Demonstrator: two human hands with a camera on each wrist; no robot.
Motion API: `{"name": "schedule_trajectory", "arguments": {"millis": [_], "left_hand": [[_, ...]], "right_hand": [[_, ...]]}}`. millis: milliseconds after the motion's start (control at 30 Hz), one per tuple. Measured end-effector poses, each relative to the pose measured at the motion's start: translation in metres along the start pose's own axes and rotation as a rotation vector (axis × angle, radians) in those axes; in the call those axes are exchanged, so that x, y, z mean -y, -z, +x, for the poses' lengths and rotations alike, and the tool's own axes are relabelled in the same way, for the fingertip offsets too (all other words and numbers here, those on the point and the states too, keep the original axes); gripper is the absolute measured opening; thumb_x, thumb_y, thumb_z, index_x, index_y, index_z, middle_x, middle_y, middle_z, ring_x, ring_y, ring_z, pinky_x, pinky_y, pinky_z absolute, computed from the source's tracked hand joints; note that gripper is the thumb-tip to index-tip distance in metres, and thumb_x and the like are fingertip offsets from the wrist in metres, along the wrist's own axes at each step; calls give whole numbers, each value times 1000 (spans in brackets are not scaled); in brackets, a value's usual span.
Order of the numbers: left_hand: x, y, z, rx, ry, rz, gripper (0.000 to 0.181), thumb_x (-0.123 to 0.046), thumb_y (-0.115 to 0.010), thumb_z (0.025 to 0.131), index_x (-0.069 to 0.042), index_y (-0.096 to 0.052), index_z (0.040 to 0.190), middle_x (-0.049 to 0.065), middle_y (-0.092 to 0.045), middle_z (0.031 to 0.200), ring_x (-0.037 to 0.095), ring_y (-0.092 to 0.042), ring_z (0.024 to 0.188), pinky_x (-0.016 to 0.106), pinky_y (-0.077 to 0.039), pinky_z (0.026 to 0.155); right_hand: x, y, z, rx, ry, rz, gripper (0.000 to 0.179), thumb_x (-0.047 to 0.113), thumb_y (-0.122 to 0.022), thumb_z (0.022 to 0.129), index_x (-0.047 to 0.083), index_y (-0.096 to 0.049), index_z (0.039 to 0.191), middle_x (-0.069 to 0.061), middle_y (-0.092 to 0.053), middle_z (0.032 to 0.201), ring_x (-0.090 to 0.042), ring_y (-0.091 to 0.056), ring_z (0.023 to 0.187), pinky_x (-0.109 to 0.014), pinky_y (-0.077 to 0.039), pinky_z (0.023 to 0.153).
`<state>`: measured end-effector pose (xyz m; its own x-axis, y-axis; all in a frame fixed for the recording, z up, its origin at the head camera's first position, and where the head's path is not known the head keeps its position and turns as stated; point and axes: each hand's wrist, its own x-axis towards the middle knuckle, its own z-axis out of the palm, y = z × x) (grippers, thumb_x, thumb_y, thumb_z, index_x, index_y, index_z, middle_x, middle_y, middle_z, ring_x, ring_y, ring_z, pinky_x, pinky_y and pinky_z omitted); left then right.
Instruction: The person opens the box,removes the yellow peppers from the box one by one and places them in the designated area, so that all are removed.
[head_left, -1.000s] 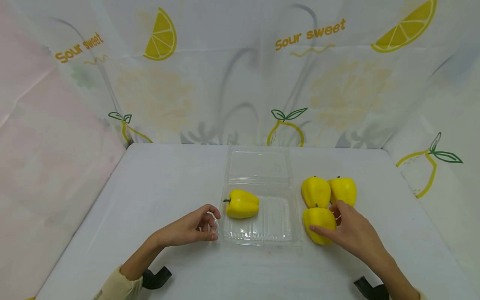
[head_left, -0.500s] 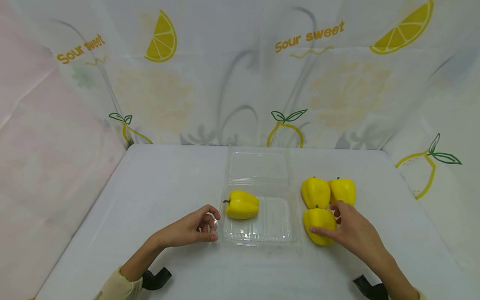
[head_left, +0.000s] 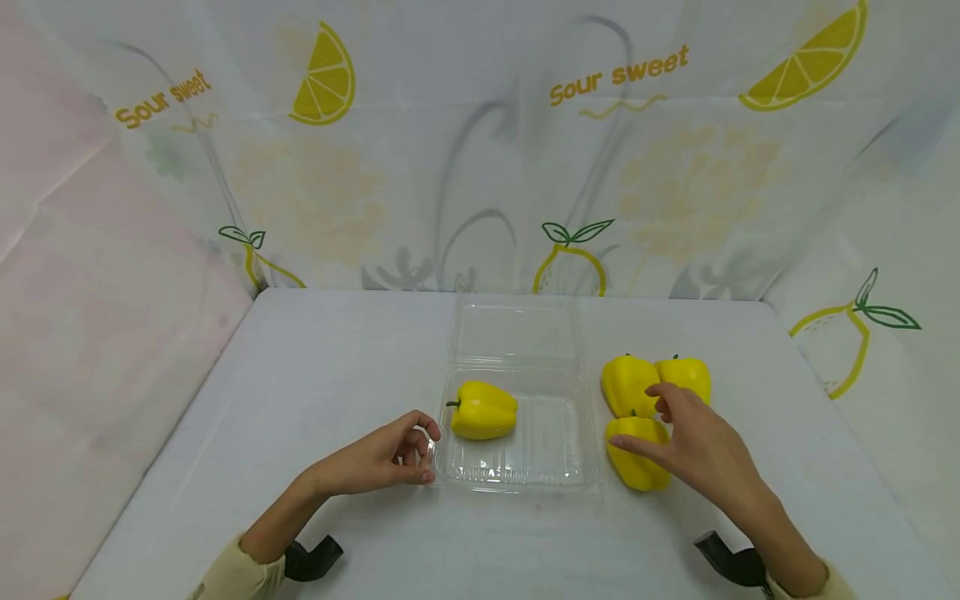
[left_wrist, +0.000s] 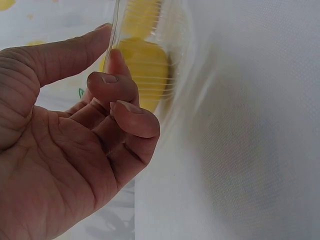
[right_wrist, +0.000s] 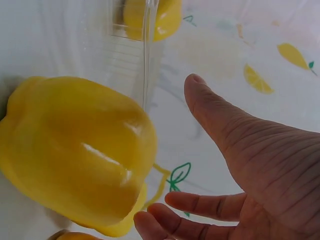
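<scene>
In the head view, an open clear plastic clamshell box (head_left: 547,433) lies on the table with one yellow bell pepper (head_left: 483,411) on its side in it. My left hand (head_left: 378,454) is at the box's left edge; the left wrist view has the thumb (left_wrist: 75,57) at the rim and curled fingers below it. My right hand (head_left: 705,442) hovers over the front pepper (head_left: 636,467) of three on the right, thumb and fingers spread. From the right wrist, that front pepper (right_wrist: 80,150) shows apart from the hand, with nothing between thumb and fingers.
Two more yellow bell peppers, a left one (head_left: 628,383) and a right one (head_left: 686,377), stand behind the front one. The box's lid (head_left: 517,329) lies folded back toward the printed backdrop (head_left: 420,167). Black straps hang by both wrists.
The right hand, earlier with thumb and fingers around the front pepper, has risen off it with its fingers spread. The left hand, box and peppers stay put.
</scene>
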<state>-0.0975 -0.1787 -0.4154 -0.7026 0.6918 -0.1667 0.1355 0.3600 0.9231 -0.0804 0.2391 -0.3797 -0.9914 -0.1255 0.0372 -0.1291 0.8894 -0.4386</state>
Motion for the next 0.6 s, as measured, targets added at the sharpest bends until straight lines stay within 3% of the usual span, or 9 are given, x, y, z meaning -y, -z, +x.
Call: {"name": "schedule_trajectory", "arguments": {"millis": [300, 600], "left_hand": [[0, -2, 0, -3, 3, 5, 48, -17, -72, 92, 2, -43, 124, 1, -58, 86, 10, -52, 73, 22, -43, 65], [0, -2, 1, -1, -5, 6, 48, -16, -72, 92, 3, -43, 123, 2, -57, 85, 10, -51, 71, 22, -43, 64]], "right_hand": [[14, -5, 9, 12, 36, 21, 88, 72, -72, 72, 6, -55, 127, -13, -61, 117, -27, -60, 99, -46, -51, 73], [27, -17, 18, 43, 93, 54, 87, 67, -76, 72, 5, -55, 130, -12, -62, 117, -26, -62, 100, -44, -52, 78]]}}
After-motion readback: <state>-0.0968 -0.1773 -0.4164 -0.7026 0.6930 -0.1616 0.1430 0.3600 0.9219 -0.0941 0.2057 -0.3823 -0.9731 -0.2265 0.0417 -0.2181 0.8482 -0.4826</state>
